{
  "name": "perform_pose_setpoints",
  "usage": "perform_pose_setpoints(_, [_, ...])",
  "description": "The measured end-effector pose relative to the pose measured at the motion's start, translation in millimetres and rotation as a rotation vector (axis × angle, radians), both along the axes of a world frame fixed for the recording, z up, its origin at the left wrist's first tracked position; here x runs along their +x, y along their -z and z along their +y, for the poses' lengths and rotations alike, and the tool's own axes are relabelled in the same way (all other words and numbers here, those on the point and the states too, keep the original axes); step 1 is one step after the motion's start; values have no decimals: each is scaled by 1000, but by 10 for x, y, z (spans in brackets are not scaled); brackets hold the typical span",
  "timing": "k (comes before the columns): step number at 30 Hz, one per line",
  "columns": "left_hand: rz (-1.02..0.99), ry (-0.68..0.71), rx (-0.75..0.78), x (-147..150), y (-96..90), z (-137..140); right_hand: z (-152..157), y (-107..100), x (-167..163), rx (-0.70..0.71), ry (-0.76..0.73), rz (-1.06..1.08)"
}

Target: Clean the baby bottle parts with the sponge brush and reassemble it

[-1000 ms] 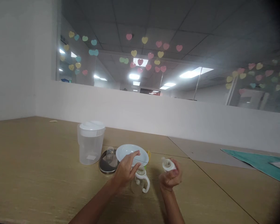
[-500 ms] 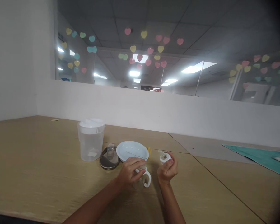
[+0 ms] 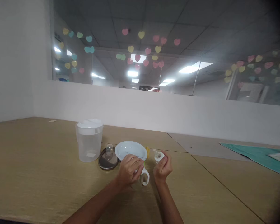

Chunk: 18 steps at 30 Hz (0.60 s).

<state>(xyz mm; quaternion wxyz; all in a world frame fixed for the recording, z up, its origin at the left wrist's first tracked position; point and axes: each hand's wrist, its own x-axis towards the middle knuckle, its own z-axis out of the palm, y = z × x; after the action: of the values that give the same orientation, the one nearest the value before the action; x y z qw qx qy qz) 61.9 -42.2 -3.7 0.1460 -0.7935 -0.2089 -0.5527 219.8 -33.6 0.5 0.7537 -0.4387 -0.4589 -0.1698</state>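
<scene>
My left hand point(image 3: 130, 169) is closed around the top of a baby bottle, hiding most of it. A curved white handle point(image 3: 145, 179) sticks out to the right of the fingers. Off to the right, my right hand point(image 3: 162, 166) grips a bottle nipple point(image 3: 158, 155), clear with a white collar, its tip pointing up and left. The two hands are apart. Just beyond my left hand lies a pale blue oval dish point(image 3: 130, 146), with a thin stick-like thing across it. Something small and yellow point(image 3: 147, 151) shows at the dish's right side.
Left of the dish, a clear dome-shaped cap point(image 3: 109, 151) stands on a round metal tray point(image 3: 102, 163). A translucent lidded pitcher point(image 3: 88, 144) is farther left. A teal cloth point(image 3: 252, 155) lies on the right. Behind the table point(image 3: 49, 174) rises a white wall with a window.
My right hand with the nipple has come slightly left, nearer my left hand. The left fingers now cover more of the bottle's top. The whole view has shifted a little.
</scene>
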Motion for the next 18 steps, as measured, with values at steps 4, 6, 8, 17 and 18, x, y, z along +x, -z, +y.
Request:
perform_pose_setpoints(4, [-18,6,-36,8,-6,-15,-4,15,-18,0,-13,-89])
perform_pose_setpoints(6, [-33,7,-64,13,2,-22,-11,16,-28,2,-20,-121])
perform_pose_setpoints(8, [-46,5,-86,20,14,-31,-17,15,-38,9,-27,-144])
perform_pose_setpoints(17, [-200,183,-387,69,72,-57,14,-4,-78,-14,1,-192])
perform_pose_setpoints(18, [-223,209,-425,77,77,-58,15,-16,-86,-19,-8,-195])
